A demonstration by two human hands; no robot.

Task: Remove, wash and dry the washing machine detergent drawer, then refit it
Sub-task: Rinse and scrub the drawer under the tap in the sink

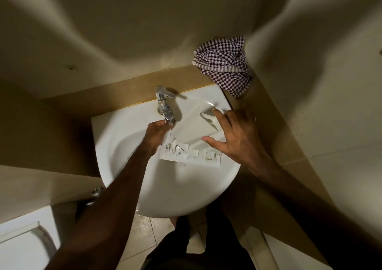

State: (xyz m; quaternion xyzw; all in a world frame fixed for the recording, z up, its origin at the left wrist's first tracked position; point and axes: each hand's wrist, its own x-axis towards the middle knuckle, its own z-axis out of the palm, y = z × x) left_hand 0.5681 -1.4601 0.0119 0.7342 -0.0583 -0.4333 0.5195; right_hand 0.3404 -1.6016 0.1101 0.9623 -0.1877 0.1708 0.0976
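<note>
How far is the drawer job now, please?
Removal is done: the detergent drawer is over the sink. Washing is in hand: the right hand holds it under the tap, the left hand beside it. Drying with the checked cloth and refitting remain.

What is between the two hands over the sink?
The white detergent drawer lies between the left hand and right hand, just under the tap, above the sink. The head view shows it.

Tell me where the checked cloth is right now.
In the head view the checked cloth lies bunched on the tan ledge in the corner, behind and to the right of the sink, beyond the right hand.
</note>
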